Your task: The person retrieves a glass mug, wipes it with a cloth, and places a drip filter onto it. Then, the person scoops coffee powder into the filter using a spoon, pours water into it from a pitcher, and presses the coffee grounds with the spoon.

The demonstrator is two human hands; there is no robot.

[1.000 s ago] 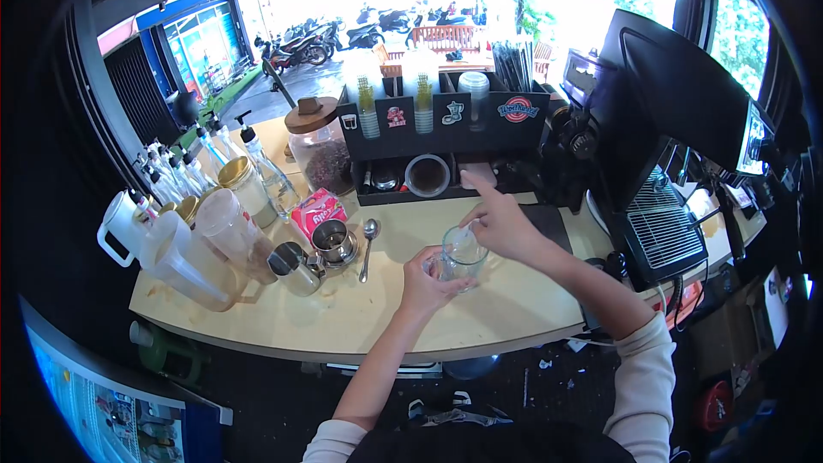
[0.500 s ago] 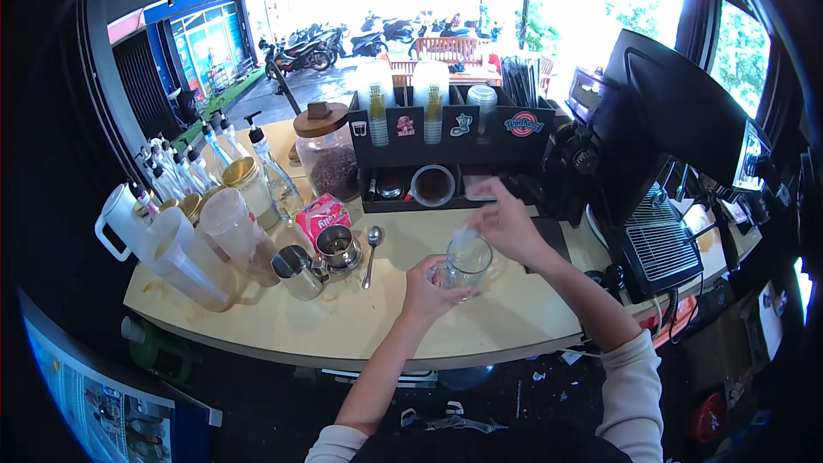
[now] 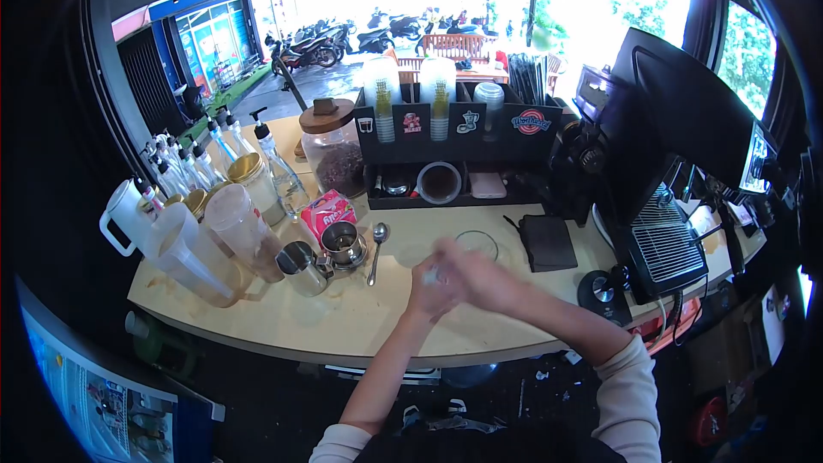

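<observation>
My left hand (image 3: 429, 294) and my right hand (image 3: 477, 280) meet low over the counter's front middle. The right one crosses over the left and is smeared by motion. A small whitish patch shows between them; its kind is unclear. The clear drinking glass (image 3: 478, 233) shows only its rim, just beyond my right hand, which covers the rest. The left fingers are hidden, so whether they touch the glass cannot be told. Left of the hands lie a spoon (image 3: 375, 259), a metal drip filter cup (image 3: 343, 244) and a metal pitcher (image 3: 303, 269).
Plastic jugs (image 3: 193, 257) and pump bottles (image 3: 276, 167) crowd the left side. Behind stand a pink pack (image 3: 327, 213), a lidded jar (image 3: 333, 154) and a black cup organizer (image 3: 463, 127). A black pouch (image 3: 549, 243) and an espresso machine (image 3: 664, 240) are at right.
My right hand has come down from above the glass and swung left against my left hand. The glass rim stays in about the same place, its body now covered.
</observation>
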